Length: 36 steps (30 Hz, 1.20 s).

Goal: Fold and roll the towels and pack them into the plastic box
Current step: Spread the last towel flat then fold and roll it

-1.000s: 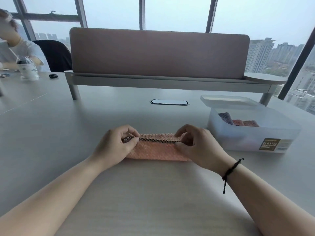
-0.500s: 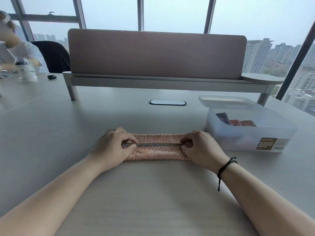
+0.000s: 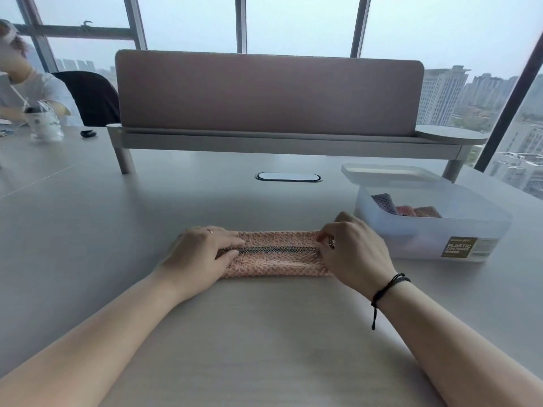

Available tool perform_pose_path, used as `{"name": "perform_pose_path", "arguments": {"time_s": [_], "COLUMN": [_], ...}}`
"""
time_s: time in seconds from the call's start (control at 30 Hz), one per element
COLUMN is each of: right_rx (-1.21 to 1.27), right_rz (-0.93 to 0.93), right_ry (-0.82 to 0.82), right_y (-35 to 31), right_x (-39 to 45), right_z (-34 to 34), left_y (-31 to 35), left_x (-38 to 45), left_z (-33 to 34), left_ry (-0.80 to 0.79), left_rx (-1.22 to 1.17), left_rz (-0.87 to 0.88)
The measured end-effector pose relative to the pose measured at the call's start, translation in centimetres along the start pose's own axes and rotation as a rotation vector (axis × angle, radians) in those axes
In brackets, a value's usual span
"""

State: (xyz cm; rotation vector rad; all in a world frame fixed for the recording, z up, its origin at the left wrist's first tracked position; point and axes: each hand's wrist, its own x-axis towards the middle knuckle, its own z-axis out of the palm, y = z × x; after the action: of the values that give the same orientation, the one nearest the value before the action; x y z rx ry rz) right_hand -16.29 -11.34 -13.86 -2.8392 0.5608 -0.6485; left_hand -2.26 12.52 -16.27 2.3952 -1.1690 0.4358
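Your left hand (image 3: 199, 254) lies flat with fingers straight, pressing the left end of the pink towel (image 3: 276, 255); your right hand (image 3: 351, 254) pinches its right end with curled fingers. Towel: folded into a long narrow strip on the table (image 3: 117, 230), dark mesh seam running between your hands. Plastic box (image 3: 432, 230) sits just right of the right hand, rolled towels (image 3: 408, 208) inside.

left hand (image 3: 197, 255) flattened on towel (image 3: 277, 259), folded narrower
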Motion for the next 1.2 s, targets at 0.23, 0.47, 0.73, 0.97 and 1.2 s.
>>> {"name": "perform_pose_path", "arguments": {"time_s": [0.23,0.47,0.73,0.97,1.2], "right_rx": [0.009,-0.012,0.005,0.044,0.128], "right_rz": [-0.064,-0.021,-0.165,-0.276,-0.361], "right_ry": [-0.067,-0.296,-0.481,-0.449,-0.353], "right_y": [-3.0,-2.1,-1.2,-1.5,-1.1], "right_x": [-1.7,-0.9,0.3,3.0,0.8], "right_z": [-0.4,1.5,2.5,3.1,2.8], "left_y": [1.5,3.3,1.4,3.0,3.1], "left_x": [0.0,-1.2,-0.2,0.1,0.8], "left_z": [-1.1,-2.0,0.2,-0.1,0.3], "left_ry": [-0.008,-0.213,-0.205,-0.553,-0.563], "left_rx": [0.172,-0.937,-0.331,0.025,0.069], "left_rz": [-0.049,0.047,0.156,0.158,0.083]}}
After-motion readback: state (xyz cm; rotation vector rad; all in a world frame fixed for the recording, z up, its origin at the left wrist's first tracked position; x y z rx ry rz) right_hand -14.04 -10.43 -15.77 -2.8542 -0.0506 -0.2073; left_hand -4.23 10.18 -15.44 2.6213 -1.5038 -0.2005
